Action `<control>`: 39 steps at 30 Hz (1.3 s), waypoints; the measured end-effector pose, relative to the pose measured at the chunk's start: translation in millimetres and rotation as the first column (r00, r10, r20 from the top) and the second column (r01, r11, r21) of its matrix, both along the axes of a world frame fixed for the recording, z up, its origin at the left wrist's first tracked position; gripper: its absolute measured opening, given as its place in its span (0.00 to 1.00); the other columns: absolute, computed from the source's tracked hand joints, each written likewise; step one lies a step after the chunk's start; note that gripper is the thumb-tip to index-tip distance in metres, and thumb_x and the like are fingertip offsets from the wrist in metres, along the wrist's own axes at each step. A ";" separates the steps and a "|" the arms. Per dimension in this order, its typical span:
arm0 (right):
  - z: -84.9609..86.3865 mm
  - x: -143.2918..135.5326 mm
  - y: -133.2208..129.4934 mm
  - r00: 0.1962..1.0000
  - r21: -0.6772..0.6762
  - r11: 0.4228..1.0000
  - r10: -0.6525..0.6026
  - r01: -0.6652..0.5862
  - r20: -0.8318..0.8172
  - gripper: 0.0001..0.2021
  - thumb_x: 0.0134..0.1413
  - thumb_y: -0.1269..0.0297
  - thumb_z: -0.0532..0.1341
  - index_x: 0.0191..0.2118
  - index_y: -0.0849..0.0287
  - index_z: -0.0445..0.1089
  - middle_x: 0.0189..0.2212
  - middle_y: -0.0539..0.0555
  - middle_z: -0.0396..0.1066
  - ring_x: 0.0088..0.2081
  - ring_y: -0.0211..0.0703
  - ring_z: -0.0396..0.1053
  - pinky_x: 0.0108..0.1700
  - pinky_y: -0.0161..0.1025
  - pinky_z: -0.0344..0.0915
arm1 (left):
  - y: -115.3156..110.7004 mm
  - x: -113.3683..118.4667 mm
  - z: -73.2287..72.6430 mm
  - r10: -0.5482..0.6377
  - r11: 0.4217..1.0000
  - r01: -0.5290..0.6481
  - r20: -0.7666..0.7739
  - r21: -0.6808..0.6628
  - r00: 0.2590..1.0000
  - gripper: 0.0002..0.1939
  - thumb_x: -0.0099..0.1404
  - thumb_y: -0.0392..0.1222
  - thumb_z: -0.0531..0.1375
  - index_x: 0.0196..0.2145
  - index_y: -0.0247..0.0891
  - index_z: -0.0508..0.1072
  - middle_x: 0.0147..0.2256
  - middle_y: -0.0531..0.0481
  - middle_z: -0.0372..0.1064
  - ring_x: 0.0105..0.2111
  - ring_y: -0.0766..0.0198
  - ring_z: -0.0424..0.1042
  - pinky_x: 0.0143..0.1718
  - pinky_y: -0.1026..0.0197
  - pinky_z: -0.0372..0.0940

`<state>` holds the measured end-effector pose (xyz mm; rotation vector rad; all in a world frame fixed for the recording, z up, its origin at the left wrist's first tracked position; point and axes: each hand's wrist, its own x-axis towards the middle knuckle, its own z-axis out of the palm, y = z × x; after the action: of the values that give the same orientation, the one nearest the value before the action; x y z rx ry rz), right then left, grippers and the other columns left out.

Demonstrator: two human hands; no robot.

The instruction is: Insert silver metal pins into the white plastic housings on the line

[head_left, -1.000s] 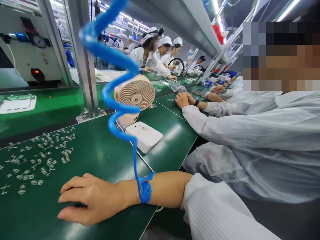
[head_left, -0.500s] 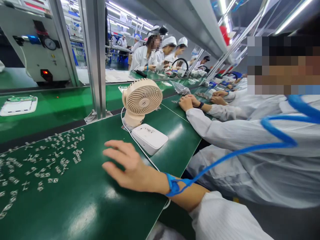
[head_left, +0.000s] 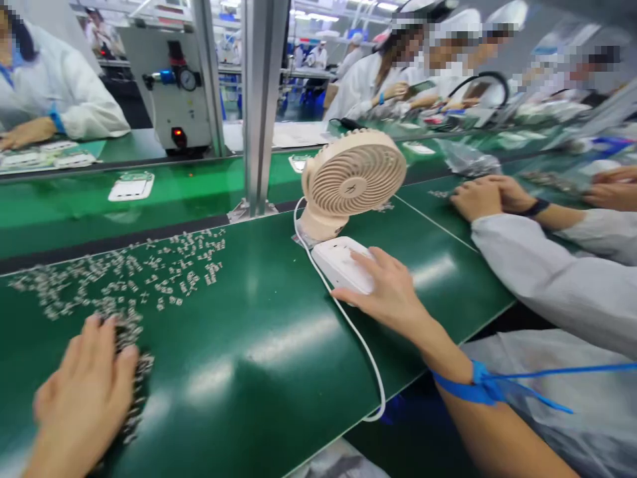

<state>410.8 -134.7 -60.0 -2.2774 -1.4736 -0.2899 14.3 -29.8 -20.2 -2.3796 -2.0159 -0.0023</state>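
On the green worktop lies my left hand, fingers out flat, among small metal parts; some of these gather along its thumb side. A white box with rounded corners rests before the base of a beige desk fan. Over the near right part of that box is my right hand, its thumb and fingers spread apart, with a blue wrist strap behind it. The thumb is by the box's front side and a fingertip is above its top. Whether it bears any weight I cannot tell.
A white cable runs from the fan over the table edge. Behind a metal post, a green conveyor carries a white panel. At right, a co-worker's hands rest near a clear plastic bag.
The view has turned left. My right hand has moved from the bare worktop onto the white box. My left hand has come into view on the metal parts, which are gathered more closely beside it.
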 end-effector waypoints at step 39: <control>51.7 -63.6 -116.7 0.695 0.230 0.705 0.706 -0.671 -0.136 0.26 0.46 0.62 0.60 0.55 0.51 0.62 0.55 0.58 0.63 0.53 0.59 0.64 0.47 0.54 0.70 | -49.0 140.1 -0.8 -0.635 0.672 0.669 0.219 -0.316 0.741 0.48 0.60 0.64 0.47 0.65 0.36 0.29 0.65 0.43 0.14 0.63 0.36 0.21 0.58 0.30 0.34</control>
<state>347.1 -251.3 -8.2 -1.4121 -1.9698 0.0678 154.4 -78.8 -21.0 -3.2733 -1.1219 0.2946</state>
